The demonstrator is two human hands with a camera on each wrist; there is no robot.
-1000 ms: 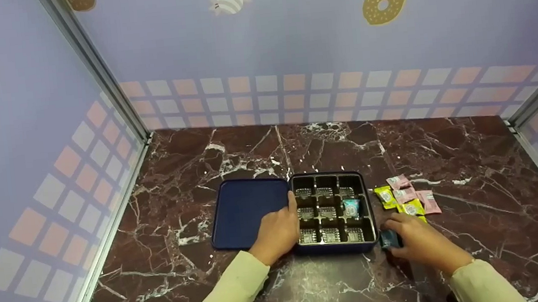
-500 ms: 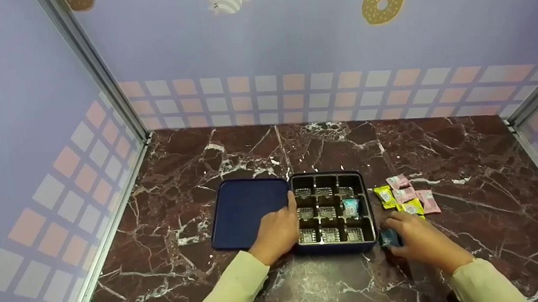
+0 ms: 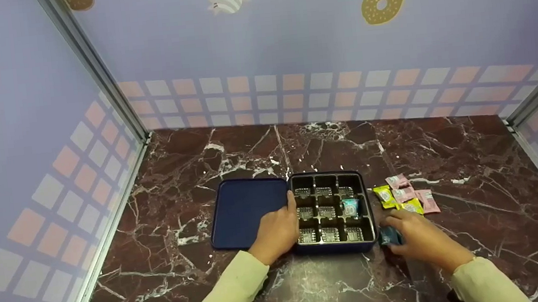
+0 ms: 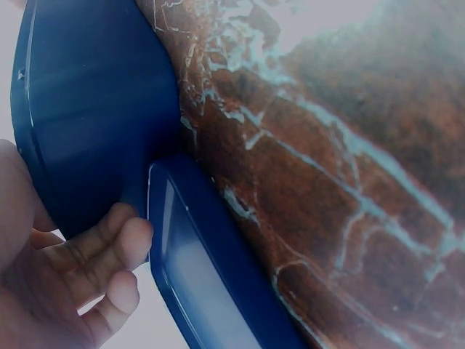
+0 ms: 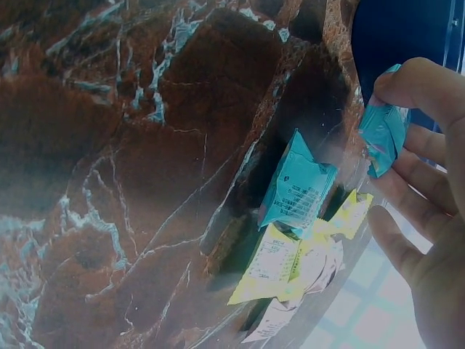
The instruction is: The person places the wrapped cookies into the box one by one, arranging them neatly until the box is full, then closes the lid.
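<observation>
I pinch a teal wrapped packet (image 5: 386, 132) in my right hand (image 3: 418, 239), just right of the blue nine-compartment tin (image 3: 336, 248). My left hand (image 3: 277, 231), index finger (image 3: 291, 202) straight, rests along the tin's left edge; yellow packets (image 3: 385, 197) lie right of the tin.

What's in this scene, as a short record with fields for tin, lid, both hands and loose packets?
Tin: blue, open, three-by-three compartments
Filled compartment: middle row, right column, with one boxed teal packet
Lid: blue, beside the tin's left side
Left hand: at the tin's left edge
Right hand: pinching a held teal packet
Loose: another teal packet, yellow packets, pink packets
Surface: dark marbled table
</observation>
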